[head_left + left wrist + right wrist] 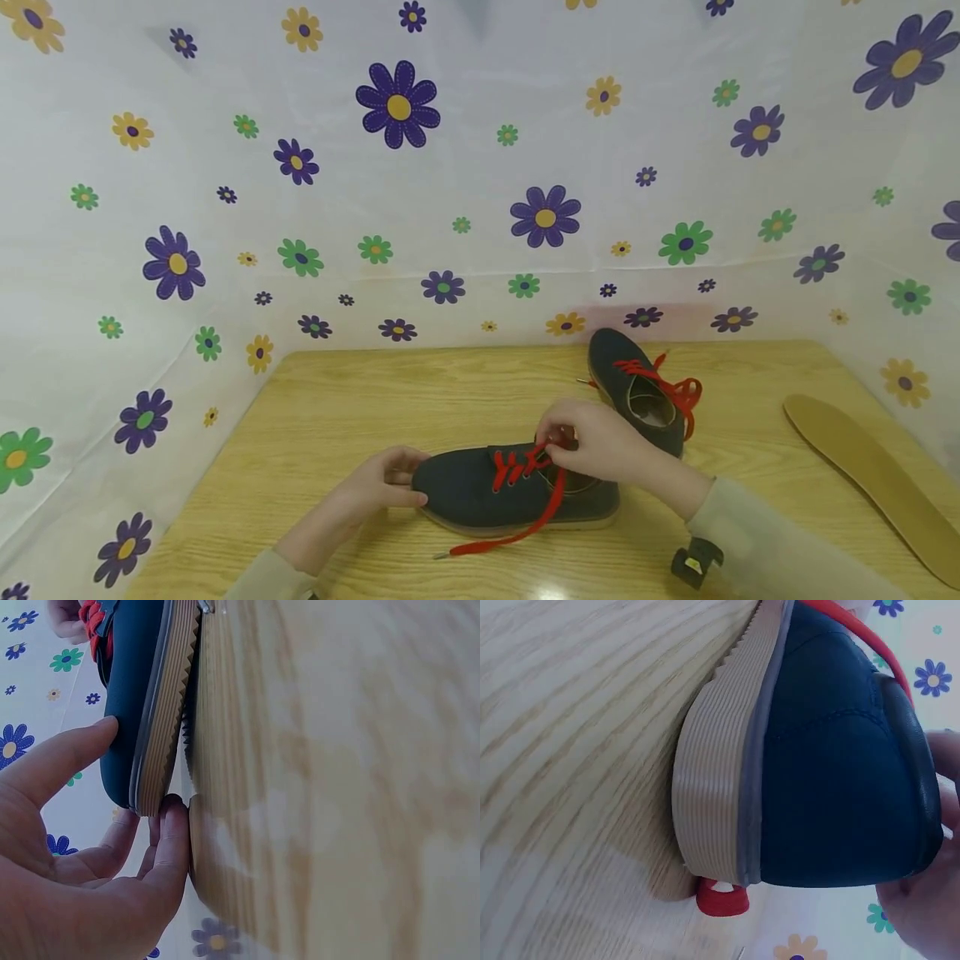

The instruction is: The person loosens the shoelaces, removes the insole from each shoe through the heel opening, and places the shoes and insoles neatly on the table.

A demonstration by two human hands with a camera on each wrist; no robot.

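Note:
A dark blue lace-up shoe [465,492] lies sideways on the table, toe to the left. My left hand [378,483] holds its toe; the left wrist view shows the thumb [94,739] on the upper and fingertips at the sole's edge. At the shoe's opening, my right hand [600,442] pinches the red shoelace [555,500] near the top eyelets. One loose lace end trails over the shoe's near side onto the table. In the right wrist view the heel [832,802] covers most of the right hand's fingers.
A matching shoe [611,358] with a red lace tied in a bow [686,396] stands behind the right hand. A tan insole [862,475] lies at the right of the wooden table [375,392]. Flower-printed white cloth [465,167] hangs around the back and sides.

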